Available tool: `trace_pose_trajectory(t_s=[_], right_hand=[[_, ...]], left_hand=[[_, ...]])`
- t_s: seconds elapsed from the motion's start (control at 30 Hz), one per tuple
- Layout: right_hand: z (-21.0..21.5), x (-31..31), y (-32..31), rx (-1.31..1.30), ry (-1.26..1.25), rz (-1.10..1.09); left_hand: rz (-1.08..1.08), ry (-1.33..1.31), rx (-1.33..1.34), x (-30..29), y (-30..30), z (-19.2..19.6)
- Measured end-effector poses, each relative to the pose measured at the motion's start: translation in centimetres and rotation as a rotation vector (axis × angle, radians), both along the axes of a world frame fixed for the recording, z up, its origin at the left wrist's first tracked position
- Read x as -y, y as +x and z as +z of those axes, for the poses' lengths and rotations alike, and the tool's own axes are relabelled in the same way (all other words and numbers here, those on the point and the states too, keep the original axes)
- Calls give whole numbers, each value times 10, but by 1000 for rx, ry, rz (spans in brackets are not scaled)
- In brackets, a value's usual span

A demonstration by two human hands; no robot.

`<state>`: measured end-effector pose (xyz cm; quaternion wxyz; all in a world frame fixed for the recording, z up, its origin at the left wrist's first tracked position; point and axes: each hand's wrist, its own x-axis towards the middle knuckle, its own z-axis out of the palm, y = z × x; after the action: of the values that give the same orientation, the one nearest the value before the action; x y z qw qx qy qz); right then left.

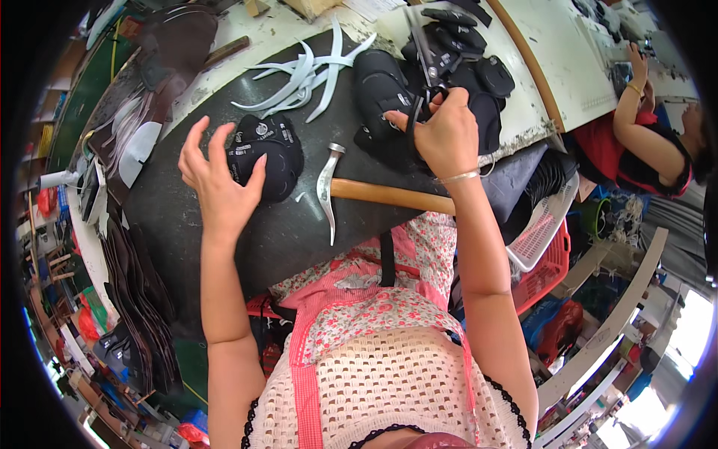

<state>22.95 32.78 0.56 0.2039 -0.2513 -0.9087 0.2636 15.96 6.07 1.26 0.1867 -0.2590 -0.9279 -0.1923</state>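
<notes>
My left hand (218,176) is open, its fingers spread and curved beside a small stack of black padded fabric pieces (278,153) with white print. Its thumb overlaps the edge of that stack; whether it touches is hard to tell. In my right hand (452,138) is a pair of scissors (427,63), held by the black handles with the metal blades pointing away from me. Under and around the scissors lies a bigger heap of similar black padded pieces (380,86). Between my arms rests a hammer (389,194) with a curved metal head and wooden handle.
A dark mat (176,247) covers the near worktable. Pale curved strips (310,75) lie at its far side. Dark flat pieces (138,299) hang at the left edge. To the right are a white basket (542,236), a red basket (550,269) and another person (636,142).
</notes>
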Motion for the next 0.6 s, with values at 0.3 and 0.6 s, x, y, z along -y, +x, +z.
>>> trace_pose_trajectory(t_s=[0.3, 0.6], right_hand=[[2, 12, 24, -310, -811, 159], [21, 27, 104, -61, -1142, 304]], left_hand=[[-269, 868, 735, -80, 43, -26], [-509, 1272, 1564, -89, 56, -3]])
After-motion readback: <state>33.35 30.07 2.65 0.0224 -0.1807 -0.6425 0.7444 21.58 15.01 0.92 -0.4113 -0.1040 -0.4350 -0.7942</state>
